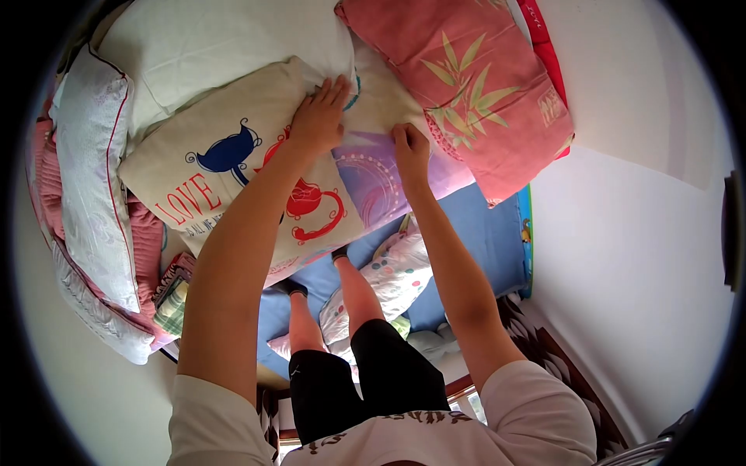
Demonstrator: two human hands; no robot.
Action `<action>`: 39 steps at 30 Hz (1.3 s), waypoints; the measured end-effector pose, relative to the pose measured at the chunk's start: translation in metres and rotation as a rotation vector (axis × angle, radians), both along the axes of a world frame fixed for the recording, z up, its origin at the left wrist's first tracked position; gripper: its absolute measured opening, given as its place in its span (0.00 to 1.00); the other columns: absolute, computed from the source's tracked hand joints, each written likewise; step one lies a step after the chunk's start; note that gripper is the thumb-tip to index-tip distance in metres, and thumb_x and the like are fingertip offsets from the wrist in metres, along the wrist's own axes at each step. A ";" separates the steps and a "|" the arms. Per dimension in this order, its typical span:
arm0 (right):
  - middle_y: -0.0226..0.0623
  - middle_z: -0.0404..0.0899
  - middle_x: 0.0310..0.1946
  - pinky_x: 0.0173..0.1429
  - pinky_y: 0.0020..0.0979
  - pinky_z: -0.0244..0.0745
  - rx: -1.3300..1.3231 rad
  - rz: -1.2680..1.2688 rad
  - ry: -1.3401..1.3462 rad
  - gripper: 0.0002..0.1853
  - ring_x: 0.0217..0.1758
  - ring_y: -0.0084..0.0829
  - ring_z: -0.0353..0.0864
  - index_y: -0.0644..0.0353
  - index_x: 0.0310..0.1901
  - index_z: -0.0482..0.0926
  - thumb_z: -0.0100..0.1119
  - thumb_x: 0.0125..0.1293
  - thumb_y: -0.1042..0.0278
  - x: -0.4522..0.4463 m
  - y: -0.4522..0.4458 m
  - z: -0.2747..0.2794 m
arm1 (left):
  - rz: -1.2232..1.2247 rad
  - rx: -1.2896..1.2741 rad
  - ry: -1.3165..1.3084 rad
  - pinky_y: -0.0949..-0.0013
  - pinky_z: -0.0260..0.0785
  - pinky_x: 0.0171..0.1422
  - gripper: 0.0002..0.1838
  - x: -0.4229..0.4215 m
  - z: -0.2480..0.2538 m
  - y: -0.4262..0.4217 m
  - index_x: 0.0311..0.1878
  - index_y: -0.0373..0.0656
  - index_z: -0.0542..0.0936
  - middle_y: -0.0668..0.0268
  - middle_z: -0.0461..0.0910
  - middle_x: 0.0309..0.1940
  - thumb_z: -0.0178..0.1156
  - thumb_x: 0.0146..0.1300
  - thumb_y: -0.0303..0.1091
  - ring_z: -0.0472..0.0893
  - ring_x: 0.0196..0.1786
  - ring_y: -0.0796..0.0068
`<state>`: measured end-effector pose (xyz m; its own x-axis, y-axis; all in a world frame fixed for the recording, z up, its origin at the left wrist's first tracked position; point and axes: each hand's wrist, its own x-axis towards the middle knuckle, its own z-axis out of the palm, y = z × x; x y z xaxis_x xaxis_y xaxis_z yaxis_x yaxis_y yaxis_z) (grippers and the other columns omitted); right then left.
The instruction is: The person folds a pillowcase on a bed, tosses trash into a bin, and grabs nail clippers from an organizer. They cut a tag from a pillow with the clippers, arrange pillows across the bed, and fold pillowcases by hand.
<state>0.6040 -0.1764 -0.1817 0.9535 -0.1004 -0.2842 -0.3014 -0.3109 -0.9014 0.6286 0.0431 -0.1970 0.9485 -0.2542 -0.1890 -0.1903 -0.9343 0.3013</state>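
Observation:
My left hand (pixel 317 118) lies with its fingers apart on the upper corner of a beige cushion (pixel 175 167) printed with cats and red letters, beside a white pillow (pixel 225 39). To its right, my right hand (pixel 411 147) is closed at the upper edge of purple patterned fabric (pixel 373 172), pinching it; the fingertips are partly hidden. A plain cream cloth surface (pixel 381 97) shows between and above the hands. Close to my right hand lies a pink pillow (pixel 482 85) with a bamboo leaf print.
Silvery pillows (pixel 93 179) and pink ribbed fabric (pixel 148 241) are stacked at the left. My legs stand on a blue sheet (pixel 486 241), beside a bundled white dotted cloth (pixel 392 272). Folded checked cloth (pixel 172 307) sits at the lower left. A white wall (pixel 622 233) borders the right side.

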 end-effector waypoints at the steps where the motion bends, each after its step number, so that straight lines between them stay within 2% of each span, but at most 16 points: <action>1: 0.29 0.75 0.23 0.34 0.27 0.65 -0.016 0.015 0.014 0.13 0.27 0.18 0.67 0.67 0.35 0.81 0.58 0.73 0.65 -0.004 -0.003 0.001 | 0.002 -0.002 -0.004 0.52 0.62 0.79 0.42 -0.003 -0.003 0.000 0.82 0.53 0.60 0.60 0.56 0.84 0.63 0.64 0.34 0.60 0.83 0.57; 3: 0.28 0.75 0.25 0.35 0.27 0.64 0.038 0.006 0.041 0.13 0.29 0.18 0.67 0.66 0.37 0.83 0.56 0.75 0.65 -0.009 -0.006 0.003 | 0.097 -0.373 -0.113 0.56 0.69 0.73 0.35 -0.011 -0.008 0.000 0.77 0.44 0.67 0.56 0.68 0.77 0.59 0.65 0.27 0.72 0.74 0.53; 4: 0.26 0.76 0.28 0.36 0.26 0.64 0.091 -0.005 0.074 0.14 0.30 0.18 0.67 0.66 0.40 0.85 0.53 0.76 0.66 -0.012 -0.006 0.007 | 0.100 -0.373 -0.111 0.56 0.69 0.73 0.35 -0.017 0.002 -0.001 0.77 0.44 0.67 0.56 0.68 0.77 0.59 0.65 0.27 0.72 0.74 0.53; 6: 0.29 0.79 0.31 0.35 0.25 0.63 0.255 -0.042 0.146 0.16 0.29 0.19 0.67 0.66 0.44 0.86 0.51 0.78 0.64 -0.016 -0.008 0.021 | 0.263 -0.674 -0.166 0.59 0.75 0.65 0.26 -0.040 0.029 -0.003 0.68 0.40 0.76 0.55 0.77 0.67 0.54 0.65 0.19 0.80 0.64 0.51; 9: 0.35 0.85 0.40 0.35 0.25 0.65 0.516 -0.071 0.256 0.21 0.29 0.20 0.70 0.65 0.52 0.86 0.46 0.81 0.59 -0.023 -0.005 0.051 | 0.400 -0.766 -0.169 0.61 0.77 0.60 0.22 -0.079 0.067 -0.001 0.60 0.39 0.81 0.55 0.80 0.61 0.53 0.64 0.15 0.82 0.59 0.53; 14: 0.41 0.89 0.50 0.37 0.24 0.67 0.697 -0.022 0.335 0.25 0.30 0.21 0.72 0.65 0.59 0.82 0.41 0.84 0.53 -0.042 0.000 0.069 | 0.564 -0.758 -0.168 0.57 0.75 0.61 0.22 -0.140 0.085 0.012 0.59 0.44 0.83 0.57 0.80 0.61 0.58 0.63 0.16 0.80 0.60 0.52; 17: 0.40 0.89 0.52 0.38 0.23 0.67 0.706 0.018 0.324 0.25 0.32 0.22 0.75 0.65 0.60 0.82 0.40 0.84 0.53 -0.049 0.006 0.072 | 0.631 -0.390 -0.366 0.45 0.63 0.73 0.24 -0.168 0.087 0.022 0.64 0.45 0.79 0.55 0.74 0.67 0.66 0.64 0.29 0.74 0.66 0.48; 20: 0.39 0.88 0.52 0.39 0.23 0.68 0.672 0.031 0.344 0.24 0.41 0.22 0.79 0.63 0.61 0.81 0.43 0.83 0.53 -0.056 0.023 0.067 | 0.774 -0.351 -0.401 0.44 0.61 0.74 0.30 -0.189 0.091 0.029 0.70 0.42 0.73 0.51 0.70 0.71 0.68 0.66 0.33 0.72 0.68 0.48; 22: 0.36 0.87 0.50 0.45 0.25 0.75 0.361 0.160 0.224 0.17 0.49 0.25 0.83 0.60 0.59 0.82 0.50 0.81 0.61 -0.064 0.040 0.063 | 0.787 -0.298 -0.392 0.48 0.64 0.71 0.32 -0.203 0.088 0.035 0.72 0.38 0.68 0.50 0.68 0.69 0.67 0.68 0.34 0.72 0.67 0.50; 24: 0.37 0.86 0.50 0.49 0.28 0.77 0.277 0.241 0.162 0.15 0.48 0.27 0.83 0.60 0.59 0.81 0.57 0.77 0.64 -0.076 0.057 0.061 | 0.987 -0.545 -0.339 0.53 0.66 0.69 0.30 -0.216 0.080 0.037 0.72 0.36 0.69 0.51 0.72 0.61 0.66 0.69 0.33 0.73 0.63 0.52; 26: 0.38 0.84 0.50 0.53 0.32 0.79 0.190 0.325 0.094 0.15 0.48 0.30 0.84 0.59 0.59 0.80 0.63 0.73 0.68 -0.088 0.077 0.060 | 1.037 -0.571 -0.327 0.58 0.72 0.61 0.28 -0.227 0.073 0.039 0.71 0.35 0.69 0.53 0.74 0.54 0.63 0.70 0.29 0.77 0.56 0.57; 28: 0.42 0.79 0.51 0.56 0.36 0.81 0.010 0.440 -0.159 0.23 0.49 0.40 0.84 0.61 0.61 0.77 0.69 0.66 0.70 -0.101 0.102 0.070 | 1.144 -0.816 -0.228 0.61 0.75 0.54 0.25 -0.233 0.069 0.041 0.69 0.35 0.71 0.54 0.75 0.53 0.60 0.70 0.25 0.80 0.51 0.61; 29: 0.47 0.75 0.52 0.54 0.38 0.80 -0.123 0.440 -0.201 0.28 0.49 0.47 0.83 0.61 0.62 0.74 0.73 0.62 0.70 -0.106 0.114 0.078 | 1.096 -0.749 -0.237 0.64 0.77 0.49 0.22 -0.234 0.068 0.044 0.67 0.37 0.73 0.54 0.75 0.53 0.59 0.69 0.22 0.82 0.48 0.64; 33: 0.42 0.77 0.49 0.48 0.32 0.82 -0.236 0.488 -0.295 0.24 0.48 0.36 0.85 0.64 0.59 0.77 0.73 0.63 0.71 -0.116 0.139 0.065 | 1.112 -0.824 -0.197 0.65 0.78 0.50 0.22 -0.234 0.075 0.051 0.66 0.38 0.75 0.55 0.76 0.54 0.59 0.68 0.22 0.83 0.49 0.65; 35: 0.40 0.79 0.41 0.42 0.29 0.81 -0.195 0.474 -0.205 0.16 0.39 0.33 0.85 0.67 0.52 0.81 0.71 0.63 0.76 -0.120 0.149 0.053 | 1.101 -0.856 -0.166 0.66 0.78 0.50 0.22 -0.241 0.078 0.056 0.66 0.38 0.75 0.55 0.77 0.54 0.59 0.68 0.22 0.83 0.49 0.66; 39: 0.37 0.83 0.34 0.39 0.25 0.81 -0.163 0.498 -0.233 0.08 0.31 0.27 0.84 0.69 0.45 0.84 0.68 0.65 0.81 -0.126 0.158 0.055 | 1.093 -0.955 -0.047 0.71 0.78 0.51 0.21 -0.265 0.084 0.063 0.66 0.39 0.75 0.61 0.81 0.49 0.59 0.71 0.25 0.82 0.46 0.74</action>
